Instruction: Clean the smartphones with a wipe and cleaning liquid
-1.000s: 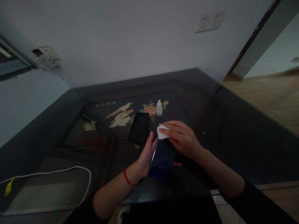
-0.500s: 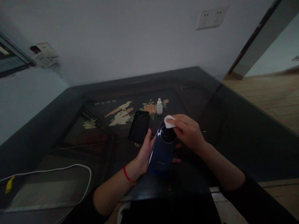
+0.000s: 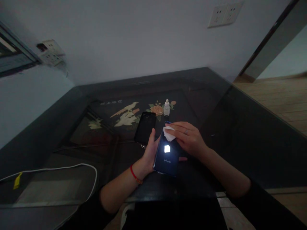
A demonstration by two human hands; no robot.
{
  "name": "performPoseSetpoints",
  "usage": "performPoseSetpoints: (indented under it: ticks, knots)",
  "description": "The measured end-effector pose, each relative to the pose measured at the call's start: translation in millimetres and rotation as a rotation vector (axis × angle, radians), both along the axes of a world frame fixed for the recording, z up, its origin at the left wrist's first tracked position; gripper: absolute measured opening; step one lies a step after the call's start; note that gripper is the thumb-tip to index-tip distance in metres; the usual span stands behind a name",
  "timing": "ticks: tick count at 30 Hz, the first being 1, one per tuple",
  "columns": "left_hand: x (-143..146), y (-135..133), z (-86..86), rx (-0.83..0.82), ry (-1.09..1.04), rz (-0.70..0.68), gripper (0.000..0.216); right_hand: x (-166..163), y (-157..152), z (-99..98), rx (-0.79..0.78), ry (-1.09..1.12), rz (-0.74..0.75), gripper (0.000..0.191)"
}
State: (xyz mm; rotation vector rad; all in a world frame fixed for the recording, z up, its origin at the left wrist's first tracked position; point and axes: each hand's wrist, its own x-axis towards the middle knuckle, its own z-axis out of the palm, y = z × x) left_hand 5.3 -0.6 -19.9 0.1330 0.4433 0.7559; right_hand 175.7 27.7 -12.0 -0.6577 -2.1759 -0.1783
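A dark blue smartphone (image 3: 166,164), back side up with a vivo logo, lies in my left hand (image 3: 149,154), thumb along its left edge and fingertips showing past its right edge. My right hand (image 3: 189,137) pinches a small white wipe (image 3: 169,134) and presses it on the upper back of the phone, over the camera area, which the hand and wipe mostly cover. A bright square reflection shows on the phone just below the wipe. Behind my left thumb, a black phone case (image 3: 145,127) rests on the table. A small white-capped dropper bottle (image 3: 166,108) stands upright beyond the phone.
The dark glossy table (image 3: 203,92) carries a bird-and-flower picture (image 3: 127,118). A white cable (image 3: 55,167) with a yellow tag (image 3: 17,180) crosses the left front. Sockets (image 3: 225,14) are on the wall behind.
My right hand has moved the wipe down and left across the camera area of the phone. The phone's back has tilted and now catches a bright reflection. The view has shifted slightly.
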Motion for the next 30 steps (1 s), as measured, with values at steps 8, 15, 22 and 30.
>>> performPoseSetpoints:
  ticks: [8,15,22,30]
  knots:
    - [-4,6,-2.9,-0.014,0.014,0.046,0.068,-19,-22,3.3,0.146,-0.105,0.229,0.018]
    - [-1,4,-9.6,-0.010,0.008,0.066,0.067,-18,-20,-1.0,0.057,-0.020,0.090,0.025]
    - [-1,6,5.7,-0.028,0.023,0.111,0.074,-21,-20,-0.9,0.032,-0.015,0.010,0.025]
    - [-1,6,6.2,0.040,0.028,0.122,0.083,-35,-45,3.5,0.049,-0.106,0.421,0.023]
